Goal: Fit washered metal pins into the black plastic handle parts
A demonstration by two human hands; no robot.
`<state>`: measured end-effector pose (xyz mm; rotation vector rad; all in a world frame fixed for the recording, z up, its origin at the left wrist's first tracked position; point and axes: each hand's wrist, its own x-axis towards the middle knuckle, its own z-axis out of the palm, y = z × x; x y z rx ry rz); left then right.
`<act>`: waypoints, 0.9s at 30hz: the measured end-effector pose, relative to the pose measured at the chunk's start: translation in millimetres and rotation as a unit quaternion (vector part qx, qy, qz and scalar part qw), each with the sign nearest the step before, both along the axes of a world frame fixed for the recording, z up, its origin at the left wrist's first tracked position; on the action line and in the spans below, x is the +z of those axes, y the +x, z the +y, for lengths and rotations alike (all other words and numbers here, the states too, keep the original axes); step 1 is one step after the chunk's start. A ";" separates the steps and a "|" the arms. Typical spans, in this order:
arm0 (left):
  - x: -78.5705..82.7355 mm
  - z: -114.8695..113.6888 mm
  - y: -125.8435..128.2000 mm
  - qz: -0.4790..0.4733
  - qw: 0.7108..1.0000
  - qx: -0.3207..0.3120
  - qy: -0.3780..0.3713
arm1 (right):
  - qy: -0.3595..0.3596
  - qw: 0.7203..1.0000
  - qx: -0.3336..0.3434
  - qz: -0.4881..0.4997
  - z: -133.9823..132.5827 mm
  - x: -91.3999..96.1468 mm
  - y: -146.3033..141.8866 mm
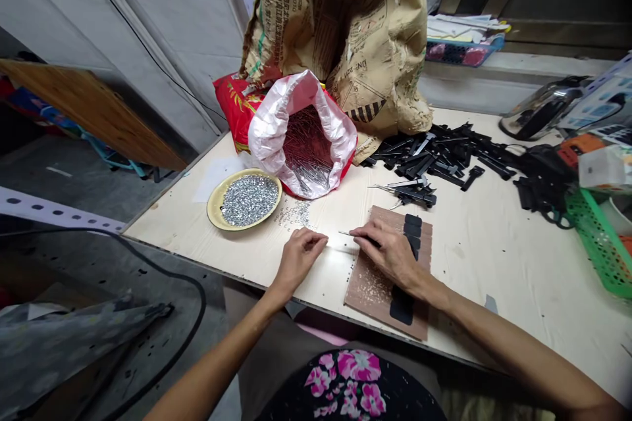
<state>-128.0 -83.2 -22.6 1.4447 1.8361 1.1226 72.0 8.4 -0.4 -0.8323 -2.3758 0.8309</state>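
My left hand (300, 255) is over the pale table, thumb and fingertips pinched together; anything between them is too small to make out. My right hand (390, 255) grips a thin metal rod (344, 233), whose tip points left toward my left fingertips, with a gap between. Beneath the right hand lies a brown board (368, 296) with black pads (401, 306) and pale crumbs on it. Left of the hands, a yellow dish (213, 214) holds a heap of small silvery metal pieces (251, 200). A few more pieces (295, 214) lie scattered beside it.
A red and white bag (269, 125) full of thin metal rods (309, 145) leans against a large brown paper sack (385, 46). Black plastic parts (449, 151) are piled at the back right. A green basket (595, 250) and a kettle (543, 105) stand further right.
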 end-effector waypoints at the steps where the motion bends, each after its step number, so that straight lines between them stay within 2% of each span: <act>1: 1.4 2.2 2.0 -0.112 0.993 0.031 -0.020 | 0.011 1.000 0.005 -0.004 -1.9 0.4 -2.3; 3: 4.1 6.5 7.2 -0.291 0.952 0.078 -0.049 | 0.037 0.999 0.010 -0.015 -4.5 2.0 -5.7; 4: 5.3 8.3 10.1 -0.346 0.932 0.091 -0.054 | 0.050 0.998 0.009 -0.021 -5.2 3.1 -6.7; 7: 7.5 12.1 17.7 -0.407 0.907 0.097 -0.048 | 0.079 0.996 0.004 -0.036 -5.2 6.4 -6.7; 11: 8.4 14.3 23.3 -0.400 0.912 0.088 -0.032 | 0.101 0.993 0.000 -0.053 -3.7 8.8 -2.1; 17: 11.0 18.4 27.2 -0.331 0.941 0.066 -0.038 | 0.146 0.984 -0.016 -0.097 -3.1 10.5 6.4; 24: 13.8 25.7 38.7 -0.279 0.958 0.042 -0.043 | 0.157 0.984 -0.055 -0.066 -3.8 5.3 16.0; 27: 14.7 28.4 46.8 -0.260 0.964 0.030 -0.038 | 0.189 0.977 -0.076 -0.058 -3.5 2.4 21.2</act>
